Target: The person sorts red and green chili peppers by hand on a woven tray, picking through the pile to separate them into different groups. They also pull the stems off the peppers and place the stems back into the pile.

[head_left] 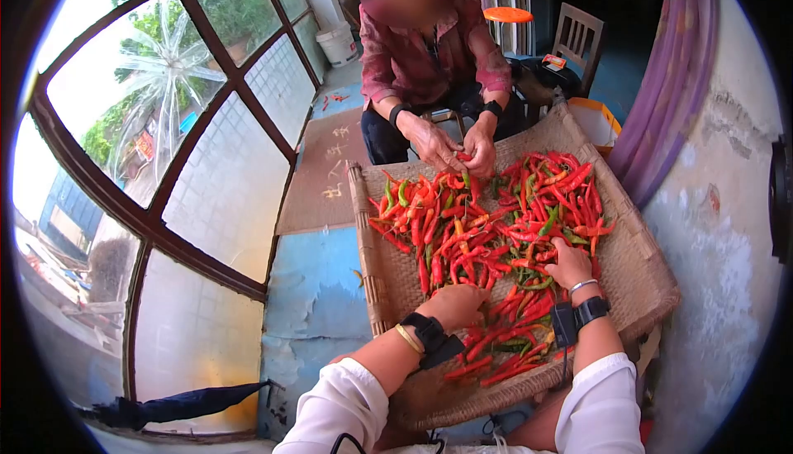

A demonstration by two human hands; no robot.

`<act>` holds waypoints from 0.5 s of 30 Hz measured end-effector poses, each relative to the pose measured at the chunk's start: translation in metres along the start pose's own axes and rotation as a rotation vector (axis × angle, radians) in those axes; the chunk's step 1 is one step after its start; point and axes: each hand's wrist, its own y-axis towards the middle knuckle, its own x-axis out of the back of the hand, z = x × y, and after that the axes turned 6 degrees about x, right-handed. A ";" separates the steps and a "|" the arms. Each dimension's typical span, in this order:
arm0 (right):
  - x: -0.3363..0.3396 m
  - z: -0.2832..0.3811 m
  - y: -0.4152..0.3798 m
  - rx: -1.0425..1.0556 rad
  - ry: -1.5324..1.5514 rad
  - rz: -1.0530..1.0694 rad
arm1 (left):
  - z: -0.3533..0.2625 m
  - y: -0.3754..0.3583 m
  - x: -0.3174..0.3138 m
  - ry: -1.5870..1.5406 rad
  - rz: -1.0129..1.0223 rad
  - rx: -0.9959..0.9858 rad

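Observation:
A shallow woven tray [636, 266] holds a heap of red chili peppers [450, 243], with a few green and orange ones mixed in. My left hand [456, 305] is at the near left of the heap, back turned up and fingers curled down. Its fingertips are mostly hidden, so anything in them does not show. Over the right part of the heap is my right hand [570, 266], thumb and fingers apart among the peppers and stems. Both wrists carry a bracelet and a black strapped device.
Across the tray a seated person [429, 49] handles peppers with both hands. A framed window [165, 198] runs along the left, with a dark folded umbrella [194, 402] below. A wall [710, 206] and purple curtain [673, 74] stand right. Behind are an orange stool [508, 14] and white bucket [337, 43].

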 end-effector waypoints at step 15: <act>0.030 0.063 -0.027 0.287 0.113 -0.037 | -0.011 0.001 0.009 -0.155 -0.422 -0.038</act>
